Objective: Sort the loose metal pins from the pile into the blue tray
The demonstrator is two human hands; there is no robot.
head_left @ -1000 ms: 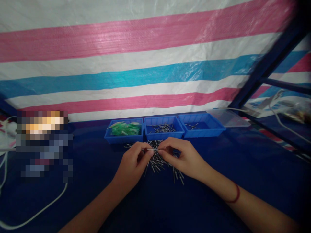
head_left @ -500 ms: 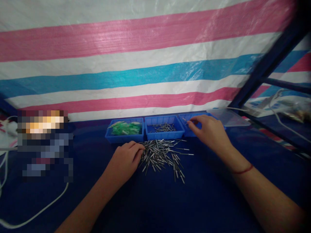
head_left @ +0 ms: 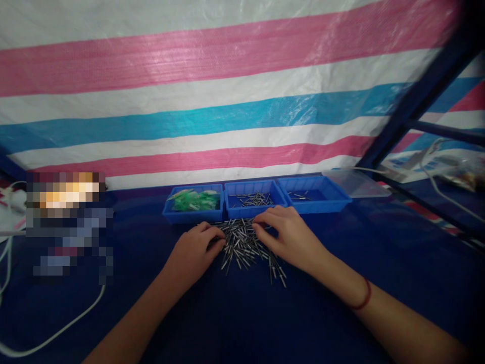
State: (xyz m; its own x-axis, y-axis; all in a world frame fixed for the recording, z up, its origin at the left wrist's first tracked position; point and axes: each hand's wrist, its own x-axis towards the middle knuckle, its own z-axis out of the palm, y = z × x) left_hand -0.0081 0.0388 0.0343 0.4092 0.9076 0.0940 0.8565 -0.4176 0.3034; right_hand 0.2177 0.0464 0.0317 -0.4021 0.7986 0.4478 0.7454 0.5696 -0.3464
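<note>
A loose pile of small metal pins [head_left: 246, 247] lies on the dark blue tabletop. My left hand [head_left: 193, 253] rests at the pile's left edge, fingers curled with the tips pinched among the pins. My right hand [head_left: 290, 237] lies on the pile's right side, fingers bent down onto the pins. What either hand grips is too small to make out. Behind the pile stand three blue trays: the left tray [head_left: 191, 215] holds green plastic parts, the middle tray [head_left: 253, 208] holds several pins, the right tray [head_left: 322, 203] holds a few pins.
A clear plastic lid [head_left: 356, 183] lies beside the right tray. A white cable [head_left: 56, 331] curves over the table at the left. A dark blue metal frame [head_left: 413, 106] rises at the right. A striped pink, white and blue tarp [head_left: 227, 101] hangs behind.
My right hand has come back from the right tray to the pin pile. My left hand stayed at the pile's left edge, shifting slightly.
</note>
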